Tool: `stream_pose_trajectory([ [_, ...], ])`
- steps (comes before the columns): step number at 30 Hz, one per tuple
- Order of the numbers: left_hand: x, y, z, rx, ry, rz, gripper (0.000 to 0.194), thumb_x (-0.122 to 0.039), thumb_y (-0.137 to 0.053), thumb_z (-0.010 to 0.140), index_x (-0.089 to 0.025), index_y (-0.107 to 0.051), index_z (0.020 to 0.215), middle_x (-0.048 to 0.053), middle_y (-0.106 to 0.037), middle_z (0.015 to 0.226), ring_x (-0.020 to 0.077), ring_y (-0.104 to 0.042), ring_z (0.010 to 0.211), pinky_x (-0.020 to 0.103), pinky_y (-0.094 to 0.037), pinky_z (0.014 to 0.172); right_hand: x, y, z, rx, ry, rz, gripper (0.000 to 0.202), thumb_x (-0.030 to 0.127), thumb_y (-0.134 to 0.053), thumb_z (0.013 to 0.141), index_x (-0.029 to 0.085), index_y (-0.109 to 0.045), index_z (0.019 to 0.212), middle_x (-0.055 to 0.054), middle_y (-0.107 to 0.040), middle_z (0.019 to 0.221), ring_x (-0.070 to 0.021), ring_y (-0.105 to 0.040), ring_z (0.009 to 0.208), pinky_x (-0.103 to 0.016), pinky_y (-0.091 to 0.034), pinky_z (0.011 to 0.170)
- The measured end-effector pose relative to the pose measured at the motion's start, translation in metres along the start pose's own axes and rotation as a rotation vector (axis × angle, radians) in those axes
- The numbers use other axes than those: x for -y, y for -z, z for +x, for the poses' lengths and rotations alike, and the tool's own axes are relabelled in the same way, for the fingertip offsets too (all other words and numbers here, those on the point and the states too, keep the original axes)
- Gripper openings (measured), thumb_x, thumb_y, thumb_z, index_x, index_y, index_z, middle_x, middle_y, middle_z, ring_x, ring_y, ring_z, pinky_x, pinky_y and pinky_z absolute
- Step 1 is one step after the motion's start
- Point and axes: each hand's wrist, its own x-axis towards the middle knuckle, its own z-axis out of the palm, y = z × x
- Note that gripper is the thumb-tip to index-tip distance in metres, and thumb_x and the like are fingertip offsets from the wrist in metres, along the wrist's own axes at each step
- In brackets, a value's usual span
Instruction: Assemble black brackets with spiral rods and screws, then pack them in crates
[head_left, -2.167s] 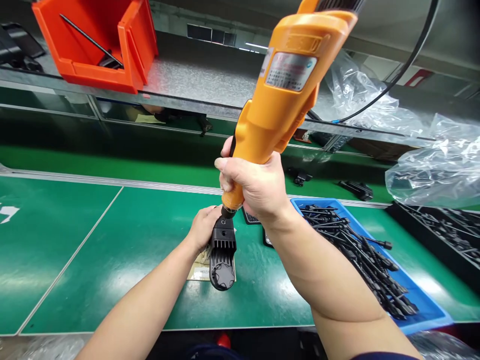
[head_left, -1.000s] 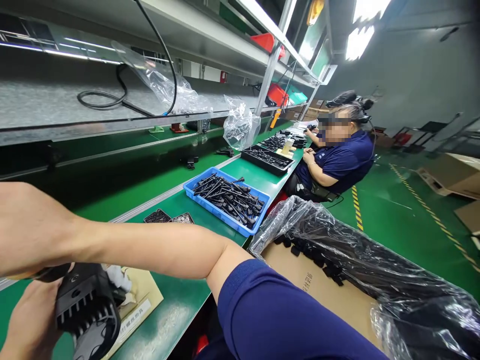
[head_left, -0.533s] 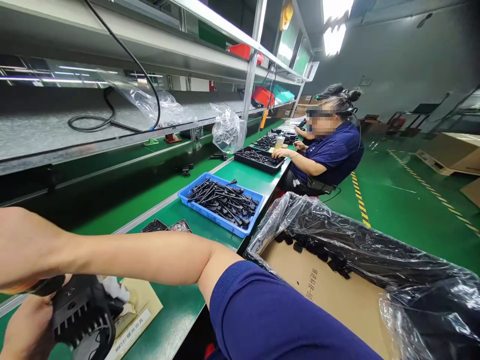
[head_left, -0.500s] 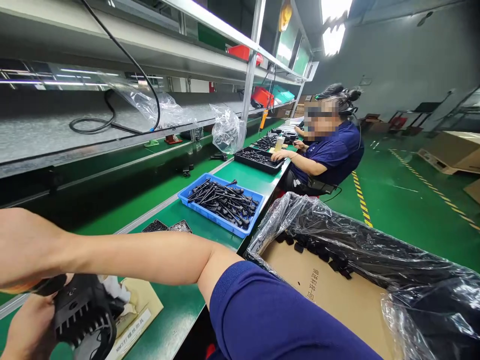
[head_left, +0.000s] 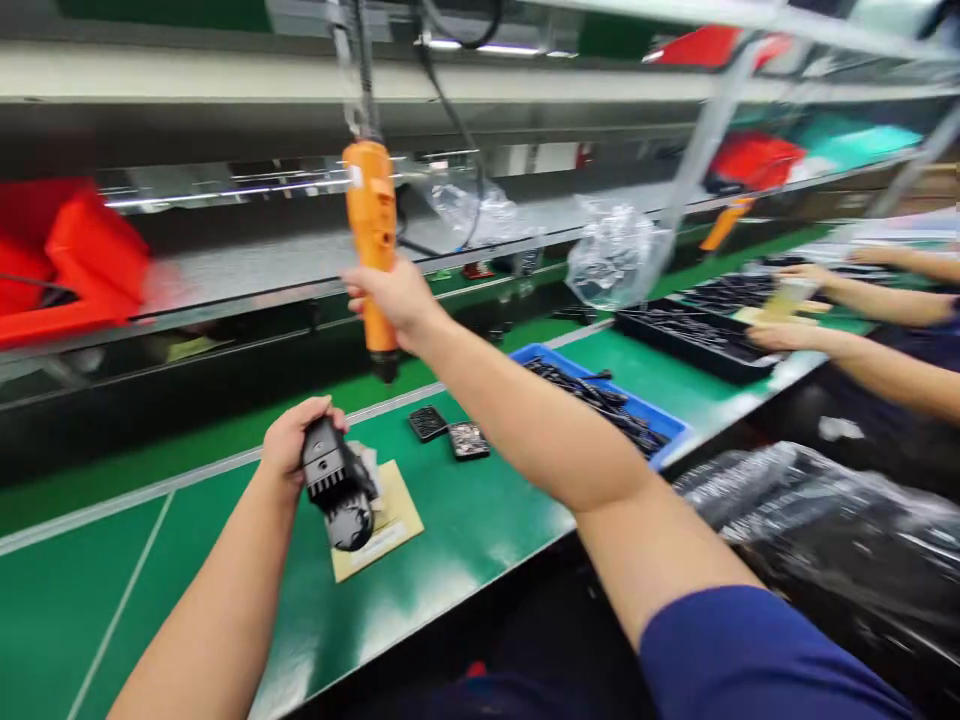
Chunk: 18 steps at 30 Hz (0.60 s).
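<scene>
My right hand grips an orange electric screwdriver that hangs upright from above, its black tip pointing down. Below and to the left, my left hand is closed around a black plastic part with a row of slots and a rounded lower end. That part sits over a pale yellow fixture board with a label strip. The screwdriver tip is above the black part, apart from it. Two small trays lie to the right of the board: one of dark screws, one of silvery screws.
A blue tray of black parts stands on the green bench, with a black tray beyond. A co-worker's arms reach in at right. Red bins hang left of the shelf; a plastic-lined box stands at lower right.
The view has swung left, bringing the whole screwdriver into sight. My right arm now reaches up and forward. The black part stays in my left hand by the yellow board.
</scene>
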Motion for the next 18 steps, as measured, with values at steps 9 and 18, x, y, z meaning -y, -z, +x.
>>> stream_pose_trajectory([
  [9,-0.011,0.023,-0.034,0.097,-0.465,-0.787,0.020,-0.029,-0.049,0.090,-0.020,-0.055,0.073,-0.003,-0.054,0.064,0.0103,-0.057,0.064,0.029,-0.051,0.075,-0.098,0.026,-0.152,0.328,0.071,-0.242,0.043,0.035,-0.059,0.089,0.022,-0.055,0.130,-0.010,-0.065,0.121,-0.0193,-0.067,0.098,-0.036,-0.057,0.087],
  [18,0.059,0.038,-0.048,-0.053,-0.534,-0.870,0.022,-0.029,-0.049,0.093,-0.020,-0.047,0.073,-0.005,-0.053,0.063,0.0077,-0.053,0.060,0.023,-0.045,0.073,-0.137,0.013,-0.197,0.295,0.194,-0.297,0.027,0.030,-0.060,0.090,0.020,-0.067,0.114,-0.006,-0.073,0.097,-0.0177,-0.067,0.082,-0.032,-0.055,0.077],
])
